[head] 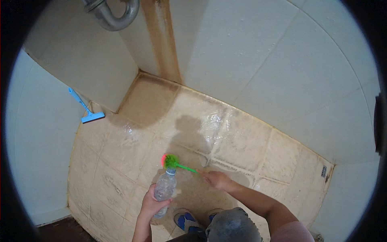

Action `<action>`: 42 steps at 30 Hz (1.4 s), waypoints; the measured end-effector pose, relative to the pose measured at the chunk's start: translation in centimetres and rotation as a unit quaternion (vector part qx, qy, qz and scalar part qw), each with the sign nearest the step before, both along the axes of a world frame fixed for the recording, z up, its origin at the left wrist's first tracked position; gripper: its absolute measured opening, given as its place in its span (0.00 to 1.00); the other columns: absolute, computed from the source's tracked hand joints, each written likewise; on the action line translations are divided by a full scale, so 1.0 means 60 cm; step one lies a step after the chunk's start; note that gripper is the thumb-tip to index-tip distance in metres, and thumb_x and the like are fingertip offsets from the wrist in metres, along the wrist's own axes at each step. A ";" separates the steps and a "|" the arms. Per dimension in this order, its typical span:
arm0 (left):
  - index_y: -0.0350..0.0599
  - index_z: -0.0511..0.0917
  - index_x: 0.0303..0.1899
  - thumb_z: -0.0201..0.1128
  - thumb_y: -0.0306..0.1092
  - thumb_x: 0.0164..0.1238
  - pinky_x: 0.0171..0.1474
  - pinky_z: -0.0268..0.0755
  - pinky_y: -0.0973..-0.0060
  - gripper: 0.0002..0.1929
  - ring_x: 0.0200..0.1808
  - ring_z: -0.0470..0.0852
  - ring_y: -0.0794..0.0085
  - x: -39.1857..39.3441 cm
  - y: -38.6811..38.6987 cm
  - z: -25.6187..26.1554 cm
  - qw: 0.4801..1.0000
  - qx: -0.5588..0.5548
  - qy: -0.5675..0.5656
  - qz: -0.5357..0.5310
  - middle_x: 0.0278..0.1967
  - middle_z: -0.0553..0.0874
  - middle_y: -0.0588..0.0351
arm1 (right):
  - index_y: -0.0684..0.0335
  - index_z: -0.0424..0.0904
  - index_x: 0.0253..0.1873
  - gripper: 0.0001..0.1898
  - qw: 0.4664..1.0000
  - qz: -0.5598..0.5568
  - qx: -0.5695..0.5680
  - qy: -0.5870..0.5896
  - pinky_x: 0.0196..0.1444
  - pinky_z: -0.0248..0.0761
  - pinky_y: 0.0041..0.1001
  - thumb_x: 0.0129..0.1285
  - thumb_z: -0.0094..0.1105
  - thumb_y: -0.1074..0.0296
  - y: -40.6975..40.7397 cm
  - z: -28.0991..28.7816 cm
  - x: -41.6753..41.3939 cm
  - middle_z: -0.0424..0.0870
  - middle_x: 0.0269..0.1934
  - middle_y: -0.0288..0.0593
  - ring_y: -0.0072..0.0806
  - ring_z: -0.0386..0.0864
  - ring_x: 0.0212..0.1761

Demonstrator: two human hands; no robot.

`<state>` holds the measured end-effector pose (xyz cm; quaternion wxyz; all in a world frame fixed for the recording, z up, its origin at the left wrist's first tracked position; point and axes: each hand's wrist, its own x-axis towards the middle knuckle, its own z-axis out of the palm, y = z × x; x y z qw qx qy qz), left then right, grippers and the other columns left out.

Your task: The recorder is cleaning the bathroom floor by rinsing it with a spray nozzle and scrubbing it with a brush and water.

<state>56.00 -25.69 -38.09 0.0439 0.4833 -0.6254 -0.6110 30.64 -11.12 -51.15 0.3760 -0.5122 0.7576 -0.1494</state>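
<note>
A clear plastic bottle is gripped around its body by my left hand, its neck pointing away from me. My right hand holds the thin green handle of a toilet brush with green bristles and a pink patch on the far side of its head. The brush head is right at the bottle's mouth; whether the two touch I cannot tell. Below both hands lies a wet beige tile floor.
A light-blue squeegee leans at the left wall. A metal drain trap pipe hangs at the upper left, near a brown-stained strip of wall. A small floor drain sits in the right corner. My sandalled feet stand below.
</note>
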 end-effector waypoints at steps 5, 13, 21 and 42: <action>0.43 0.68 0.48 0.72 0.40 0.36 0.46 0.69 0.73 0.33 0.43 0.78 0.68 -0.013 0.014 0.012 0.992 -0.064 -0.070 -0.081 0.39 0.80 0.51 | 0.56 0.56 0.62 0.23 0.968 -0.247 0.031 -0.017 0.46 0.66 0.40 0.61 0.39 0.67 -0.016 0.020 -0.099 0.76 0.40 0.58 0.48 0.75 0.42; 0.47 0.70 0.47 0.70 0.46 0.35 0.44 0.63 0.62 0.32 0.40 0.79 0.60 -0.102 0.060 0.059 0.871 -0.362 -0.181 -0.278 0.37 0.81 0.51 | 0.55 0.50 0.65 0.27 0.999 0.047 0.003 0.012 0.36 0.68 0.43 0.60 0.41 0.68 0.146 0.024 -0.076 0.77 0.34 0.58 0.49 0.76 0.33; 0.48 0.71 0.43 0.67 0.50 0.36 0.45 0.62 0.61 0.29 0.40 0.78 0.58 -0.195 0.119 0.068 0.787 -0.388 -0.213 -0.429 0.35 0.80 0.48 | 0.53 0.54 0.64 0.23 0.996 -0.026 0.079 0.021 0.42 0.67 0.43 0.63 0.38 0.63 0.293 0.094 -0.046 0.76 0.37 0.61 0.53 0.75 0.37; 0.41 0.65 0.51 0.74 0.35 0.38 0.48 0.68 0.73 0.35 0.46 0.77 0.68 -0.246 0.126 0.023 0.942 -0.097 0.065 -0.316 0.43 0.78 0.50 | 0.58 0.52 0.64 0.24 0.983 -0.149 0.087 0.064 0.42 0.68 0.43 0.63 0.36 0.62 0.342 0.083 -0.145 0.77 0.39 0.56 0.48 0.76 0.39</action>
